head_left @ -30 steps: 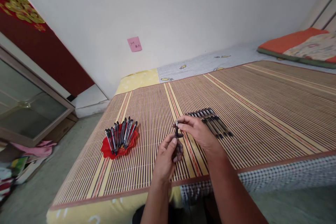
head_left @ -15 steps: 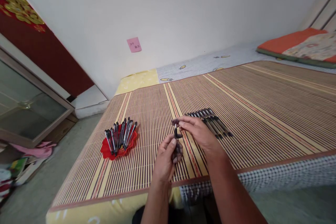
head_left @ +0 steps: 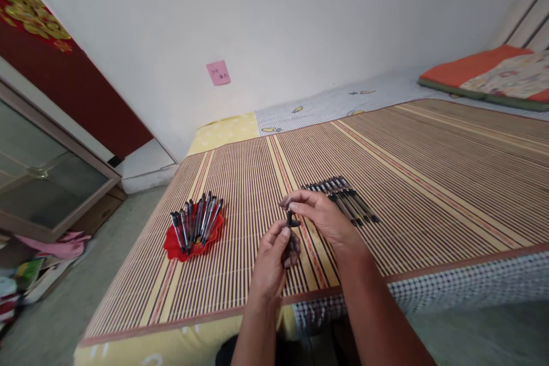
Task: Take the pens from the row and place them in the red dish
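Note:
My left hand (head_left: 272,249) is closed around a black pen (head_left: 289,218), which points up from between thumb and fingers over the mat. Just above it, the thumb and forefinger of my right hand (head_left: 319,211) pinch at the pen's tip, largely covering it. The lower part of the pen is hidden in my left hand. Behind my right hand lies a row of black pens (head_left: 354,206), side by side and partly covered by that hand. To the left, a red scalloped dish (head_left: 174,250) holds several more pens (head_left: 199,218).
A striped bamboo mat (head_left: 231,183) covers the bed, with its front edge close to me. A folded orange quilt (head_left: 463,73) lies at the back right. The white wall (head_left: 300,28) bears a pink note (head_left: 218,72). A glass-panelled door (head_left: 38,166) stands at the left.
My right fingertips have come down slightly onto the pen's tip, covering more of the silver point seen before. My left hand has shifted very slightly right.

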The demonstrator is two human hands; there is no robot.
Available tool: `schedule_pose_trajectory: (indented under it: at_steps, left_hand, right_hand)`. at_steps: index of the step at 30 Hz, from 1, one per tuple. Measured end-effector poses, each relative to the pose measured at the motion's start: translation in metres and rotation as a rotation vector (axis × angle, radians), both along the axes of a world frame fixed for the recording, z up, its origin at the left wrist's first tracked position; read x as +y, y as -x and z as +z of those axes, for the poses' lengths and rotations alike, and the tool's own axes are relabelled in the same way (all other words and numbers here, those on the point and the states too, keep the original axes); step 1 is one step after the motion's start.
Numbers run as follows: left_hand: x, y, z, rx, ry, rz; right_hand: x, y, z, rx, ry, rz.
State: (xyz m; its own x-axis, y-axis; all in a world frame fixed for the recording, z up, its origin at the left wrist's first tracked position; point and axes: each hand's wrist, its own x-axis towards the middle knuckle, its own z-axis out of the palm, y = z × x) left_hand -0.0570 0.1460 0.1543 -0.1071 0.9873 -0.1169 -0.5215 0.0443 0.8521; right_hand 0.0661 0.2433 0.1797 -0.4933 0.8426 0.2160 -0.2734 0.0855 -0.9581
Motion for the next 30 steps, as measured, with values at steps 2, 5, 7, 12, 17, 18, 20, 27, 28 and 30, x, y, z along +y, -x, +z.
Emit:
schedule_pose_trajectory:
  at_steps: [2, 5, 7, 12, 17, 18, 20, 27, 28, 30]
  left_hand:
    - [-0.0005, -0.0001, 0.0, 0.004, 0.002, 0.001]
    - [-0.0002, 0.0, 0.0001, 0.007, 0.009, 0.002]
    - [0.0005, 0.0002, -0.0001, 0.008, 0.017, 0.01]
    - [0.0004, 0.0005, -0.0011, 0.005, 0.01, 0.018]
    - [-0.0006, 0.0004, 0.0014, 0.009, 0.013, 0.006]
    - [-0.0005, 0.0002, 0.0021, 0.009, 0.014, 0.007]
    - [0.0001, -0.0001, 0.0031, 0.008, 0.012, 0.009]
    - [0.0015, -0.0009, 0.0017, 0.009, 0.004, 0.002]
    - [0.0015, -0.001, 0.0011, 0.008, 0.0, 0.004]
    - [0.0014, -0.001, 0.0003, 0.008, -0.004, 0.003]
  right_hand:
    - [0.0002, 0.0008, 0.0, -0.002, 0.008, -0.002]
    - [0.0008, 0.0018, -0.0009, -0.003, 0.037, -0.022]
    - [0.0015, 0.0018, -0.0025, 0.0, 0.042, -0.042]
    - [0.0025, 0.0004, -0.0077, 0.036, 0.008, -0.003]
    - [0.0007, -0.0008, -0.0057, 0.022, -0.02, 0.035]
    - [0.0003, -0.0011, -0.0047, 0.019, -0.024, 0.032]
    - [-0.0001, -0.0014, -0.0029, 0.015, -0.031, 0.027]
    - [0.0003, 0.0001, -0.0023, 0.007, -0.006, 0.026]
    - [0.0006, 0.0007, -0.0032, 0.01, 0.008, 0.023]
    - [0.0017, 0.0021, -0.0056, 0.018, 0.05, 0.008]
